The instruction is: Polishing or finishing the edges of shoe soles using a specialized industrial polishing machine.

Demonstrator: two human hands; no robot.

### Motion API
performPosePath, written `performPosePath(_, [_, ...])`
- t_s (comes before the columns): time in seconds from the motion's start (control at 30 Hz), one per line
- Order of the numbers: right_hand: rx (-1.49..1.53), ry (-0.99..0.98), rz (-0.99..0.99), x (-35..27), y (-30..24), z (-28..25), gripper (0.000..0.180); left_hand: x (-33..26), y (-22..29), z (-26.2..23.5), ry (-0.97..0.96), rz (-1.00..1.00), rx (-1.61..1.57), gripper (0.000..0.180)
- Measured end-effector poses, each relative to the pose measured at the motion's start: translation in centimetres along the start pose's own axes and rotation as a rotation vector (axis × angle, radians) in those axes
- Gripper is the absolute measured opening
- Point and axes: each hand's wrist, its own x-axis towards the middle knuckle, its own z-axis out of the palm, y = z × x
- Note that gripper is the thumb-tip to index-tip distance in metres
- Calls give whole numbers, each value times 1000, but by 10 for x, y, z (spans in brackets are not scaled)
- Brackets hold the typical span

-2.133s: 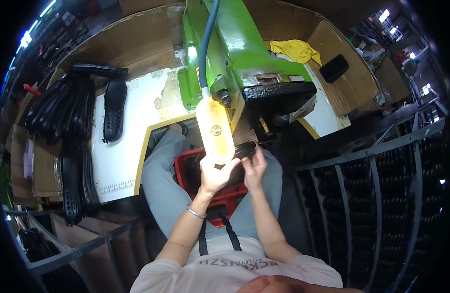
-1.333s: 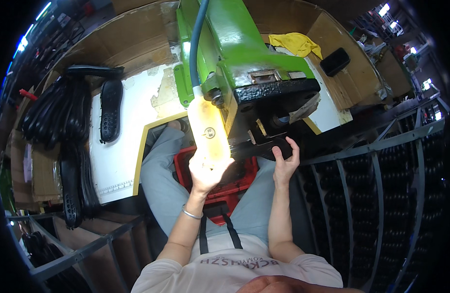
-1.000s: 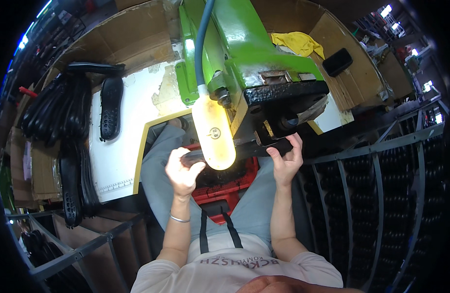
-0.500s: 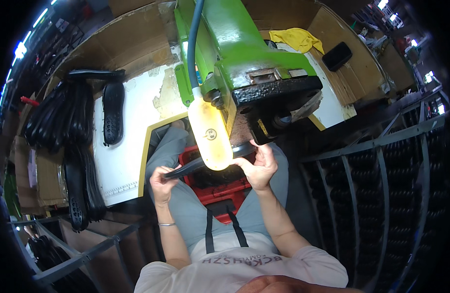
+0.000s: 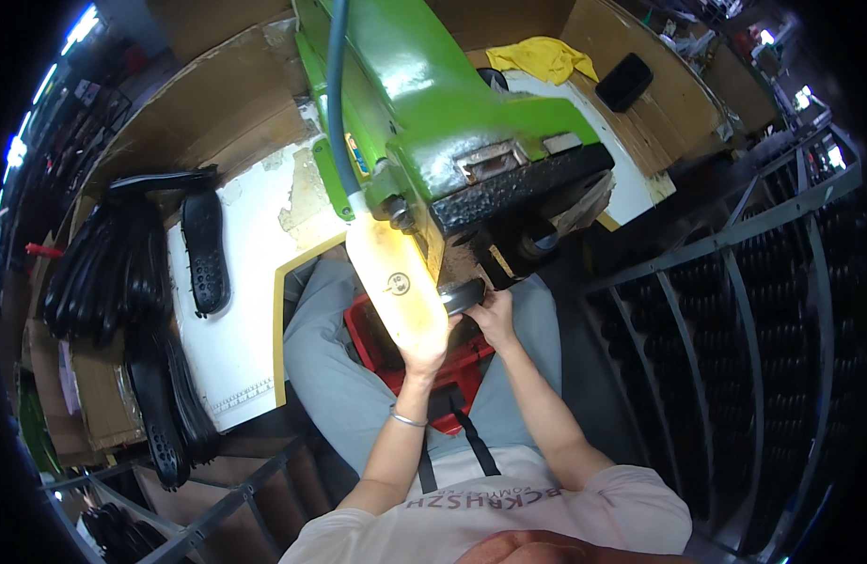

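A black shoe sole (image 5: pixel 465 295) is held close under the dark working head of a green machine (image 5: pixel 509 127). My right hand (image 5: pixel 495 321) is closed on the sole's right side, fingers curled around its edge. My left hand (image 5: pixel 424 357) is at the sole's near left side, mostly behind a lit yellowish lamp (image 5: pixel 396 282); a fingertip shows against the sole. The lamp also covers part of the sole, and its exact contact with the machine cannot be made out.
Black soles (image 5: pixel 114 254) lie piled at the left, with a single sole (image 5: pixel 204 254) on the white tabletop (image 5: pixel 255 226). A red bin (image 5: pixel 368 343) is between my legs. Metal racks (image 5: pixel 744 320) stand at the right. A yellow cloth (image 5: pixel 543 61) and a black phone-like object (image 5: pixel 625 83) lie at the back.
My left hand has moved right, from the sole's far-left end to behind the lamp, close to my right hand. The sole has turned and no longer sticks out left of the lamp.
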Motion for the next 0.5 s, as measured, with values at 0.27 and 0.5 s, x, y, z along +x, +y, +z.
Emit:
performPosePath(0.27, [236,301,28,7,-2,-71,45,-10,-13,9,74,-25,-48,55])
performPosePath(0.5, [-377,370,-391,25,-114,-53,54,5,26,-26,11,114,-122,67])
